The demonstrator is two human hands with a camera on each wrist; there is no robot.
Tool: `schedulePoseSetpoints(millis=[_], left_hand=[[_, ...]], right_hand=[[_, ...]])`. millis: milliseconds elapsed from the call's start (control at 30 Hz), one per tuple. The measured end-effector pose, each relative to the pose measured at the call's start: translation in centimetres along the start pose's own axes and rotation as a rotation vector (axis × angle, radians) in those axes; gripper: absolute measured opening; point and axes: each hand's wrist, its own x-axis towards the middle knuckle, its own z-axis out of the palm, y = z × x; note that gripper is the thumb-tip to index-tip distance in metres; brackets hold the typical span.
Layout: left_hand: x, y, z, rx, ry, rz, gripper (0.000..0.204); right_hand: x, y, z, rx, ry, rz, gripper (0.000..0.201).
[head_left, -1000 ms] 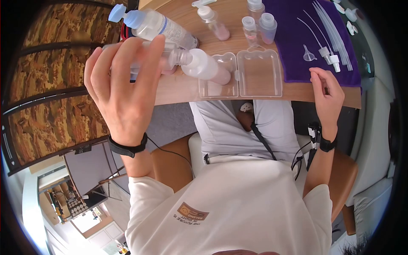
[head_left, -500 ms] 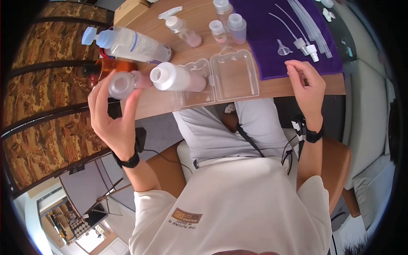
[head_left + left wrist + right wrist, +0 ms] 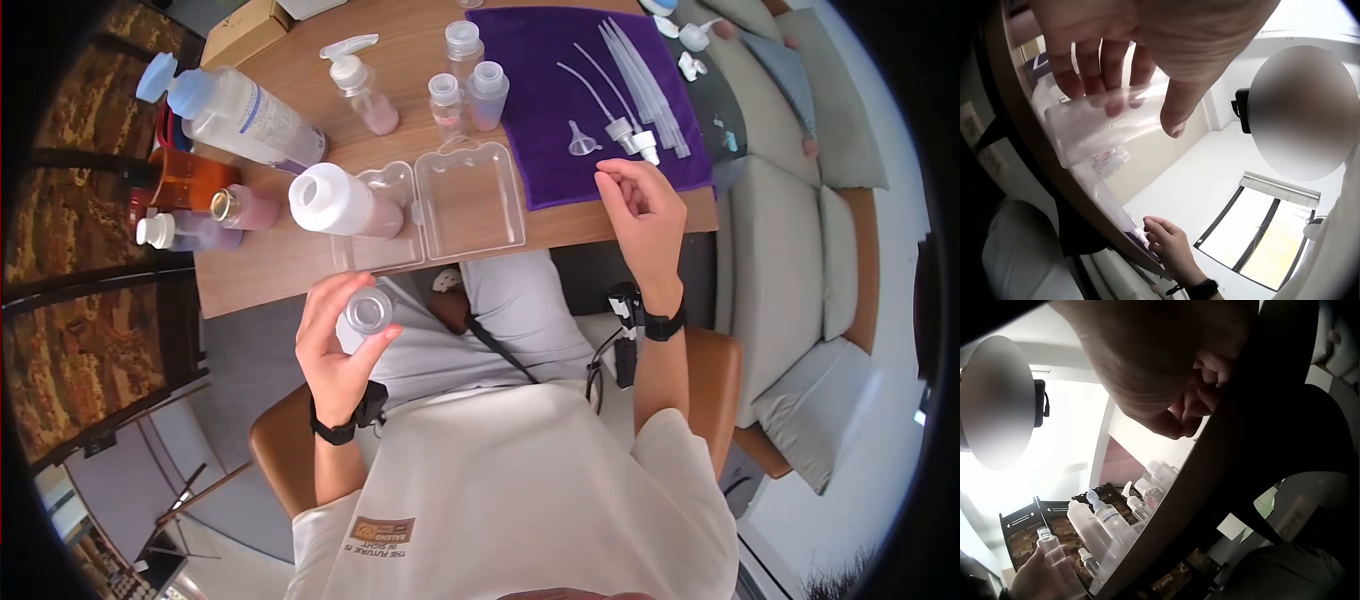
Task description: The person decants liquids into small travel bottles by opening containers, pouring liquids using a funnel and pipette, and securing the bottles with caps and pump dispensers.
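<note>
My left hand (image 3: 335,345) grips a small clear bottle (image 3: 369,310) over the lap, in front of the table edge. Its round end faces up at the head camera. Seen from the right wrist, the clear bottle (image 3: 1060,565) has an uncapped neck pointing up; the left wrist view shows fingers and thumb on opposite sides of it. A larger white bottle (image 3: 330,205) with an open mouth and pinkish contents stands by the left half of a clear hinged case (image 3: 470,205). My right hand (image 3: 648,215), loosely curled and holding nothing, is near the front of a purple towel (image 3: 545,150).
A blue-topped pump bottle (image 3: 250,120), an orange container (image 3: 180,185) and a small pink-filled bottle (image 3: 250,208) stand at the left. Behind the case are a small pump bottle (image 3: 368,100) and several small bottles. A funnel (image 3: 582,142), spray tops and tubes lie on the towel.
My left hand has carried the clear bottle from beside the white bottle's mouth leftward, then down over the lap. The head view has shifted right. My right hand keeps about the same pose.
</note>
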Motion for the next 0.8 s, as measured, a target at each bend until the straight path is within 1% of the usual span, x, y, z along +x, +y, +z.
schedulePoseSetpoints(millis=[100,200,300,400,533,600,733,800], left_hand=[[-0.3,-0.4,0.5,0.021,-0.037,-0.001,0.057],[-0.2,-0.4,0.9,-0.022,-0.031,-0.016,0.056],[-0.2,-0.4,0.9,-0.013,-0.017,-0.005,0.055],[-0.1,-0.6,1.2,-0.022,-0.015,-0.013,0.054],[-0.3,-0.6,0.9,0.006,-0.01,-0.006,0.056],[-0.3,-0.8,0.6,0.012,-0.006,0.007,0.056],[-0.4,-1.0,1.1,-0.004,0.006,0.015,0.055],[-0.3,-1.1,1.3,-0.024,0.002,0.005,0.055]], right_hand=[[1.0,0.4,-1.1,-0.163,0.04,-0.107,0.017],[1.9,0.3,-1.8,-0.291,0.004,-0.179,0.019],[2.4,0.1,-1.4,-0.316,-0.015,-0.214,0.018],[2.9,0.7,-1.2,-0.451,-0.057,-0.254,0.017],[3.1,0.4,-0.8,-0.459,-0.079,-0.25,0.014],[3.0,0.5,-0.3,-0.417,-0.092,-0.233,0.013],[3.5,0.3,-2.0,-0.464,-0.053,-0.197,0.013],[3.7,0.1,-3.4,-0.531,-0.025,-0.132,0.015]])
